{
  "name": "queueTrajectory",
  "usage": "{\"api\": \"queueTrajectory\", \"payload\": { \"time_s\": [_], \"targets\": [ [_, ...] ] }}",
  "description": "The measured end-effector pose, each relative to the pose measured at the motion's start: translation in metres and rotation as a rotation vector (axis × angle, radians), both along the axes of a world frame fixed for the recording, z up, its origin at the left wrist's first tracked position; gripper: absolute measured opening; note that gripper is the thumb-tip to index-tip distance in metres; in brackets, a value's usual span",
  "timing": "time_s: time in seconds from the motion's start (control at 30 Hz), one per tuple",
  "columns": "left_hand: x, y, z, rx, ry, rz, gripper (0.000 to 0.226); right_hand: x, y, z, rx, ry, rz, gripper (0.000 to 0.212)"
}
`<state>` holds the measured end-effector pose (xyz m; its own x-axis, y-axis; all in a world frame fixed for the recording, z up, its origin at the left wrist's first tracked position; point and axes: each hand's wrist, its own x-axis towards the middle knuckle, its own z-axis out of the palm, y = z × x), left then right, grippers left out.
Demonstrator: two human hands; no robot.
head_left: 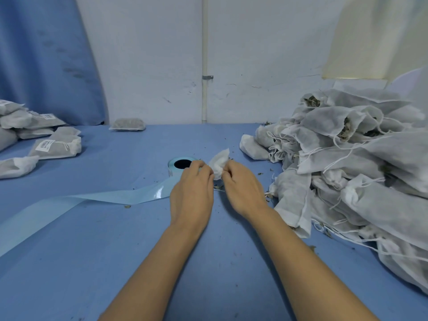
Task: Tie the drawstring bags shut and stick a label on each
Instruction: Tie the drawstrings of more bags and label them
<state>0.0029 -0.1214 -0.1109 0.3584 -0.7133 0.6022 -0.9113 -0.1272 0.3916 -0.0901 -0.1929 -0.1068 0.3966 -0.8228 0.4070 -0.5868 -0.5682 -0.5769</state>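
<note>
Currently one drawstring bag point(219, 163) is in hand near the centre of the tabletop point(208, 239), just right of the label roll point(181, 166). The left hand point(192, 193) and right hand point(240, 188) meet at its gathered neck. Each grip is pinched there on fabric or cord; which of the two cannot be told, since the fingertips sit behind the knuckles. Most of the bag's body is hidden by the hands.

Progress, as a judgement: early to middle. Finished bags point(55, 147) lie at far left, several showing printed labels, and one more bag point(127, 124) rests by the back wall. The untied pile point(347, 158) at right is far larger – many mouths gape, cords loose. An empty backing strip point(92, 200) trails left from the roll, consistent with labels already used. Remaining for this bag: complete the knot, then apply a label
</note>
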Motion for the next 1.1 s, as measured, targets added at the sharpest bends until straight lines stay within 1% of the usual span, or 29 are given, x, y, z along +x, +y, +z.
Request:
{"api": "queueTrajectory", "payload": {
  "time_s": [0.1, 0.13, 0.2, 0.27, 0.33, 0.37, 0.5, 0.6, 0.67, 0.7, 0.83, 0.9, 1.0, 1.1],
  "targets": [
    [-0.005, -0.003, -0.003, -0.08, 0.137, -0.155, 0.013, 0.001, 0.003, 0.001, -0.077, 0.006, -0.012, 0.018],
    [-0.006, -0.004, -0.004, -0.111, 0.204, -0.213, 0.015, 0.0, 0.003, 0.002, -0.087, 0.012, -0.011, 0.017],
    [-0.01, -0.003, -0.002, -0.156, 0.355, -0.338, 0.024, 0.0, 0.005, 0.002, -0.127, 0.058, 0.004, 0.018],
    [-0.01, -0.002, -0.001, -0.2, 0.507, -0.417, 0.036, 0.0, 0.008, 0.002, -0.168, 0.086, 0.036, 0.022],
    [-0.006, -0.003, -0.002, -0.204, 0.62, -0.424, 0.032, 0.0, 0.009, -0.002, -0.192, 0.076, 0.078, 0.029],
    [-0.003, -0.005, -0.001, -0.198, 0.647, -0.406, 0.029, 0.0, 0.009, -0.005, -0.203, 0.069, 0.09, 0.034],
    [0.001, -0.007, 0.0, -0.225, 0.714, -0.369, 0.026, 0.001, 0.007, -0.01, -0.284, 0.012, 0.076, 0.05],
    [0.002, -0.006, 0.0, -0.23, 0.758, -0.374, 0.017, 0.002, 0.007, -0.011, -0.31, -0.014, 0.11, 0.054],
    [0.005, -0.007, -0.003, -0.199, 0.78, -0.366, 0.016, 0.003, 0.006, -0.012, -0.243, -0.072, 0.138, 0.053],
    [0.006, -0.008, -0.004, -0.174, 0.795, -0.364, 0.016, 0.003, 0.006, -0.012, -0.173, -0.141, 0.151, 0.051],
    [0.007, -0.009, -0.006, -0.151, 0.893, -0.368, 0.018, 0.004, 0.009, -0.005, 0.229, -0.517, 0.21, 0.041],
    [0.008, -0.01, -0.007, -0.178, 0.913, -0.324, 0.016, 0.004, 0.01, -0.001, 0.379, -0.637, 0.283, 0.035],
    [0.011, -0.011, -0.006, -0.208, 0.934, -0.282, 0.014, 0.004, 0.01, 0.001, 0.446, -0.641, 0.314, 0.032],
    [0.012, -0.009, -0.006, -0.218, 0.858, -0.251, 0.014, 0.005, 0.012, 0.003, 0.435, -0.597, 0.361, 0.03]
  ]
}}
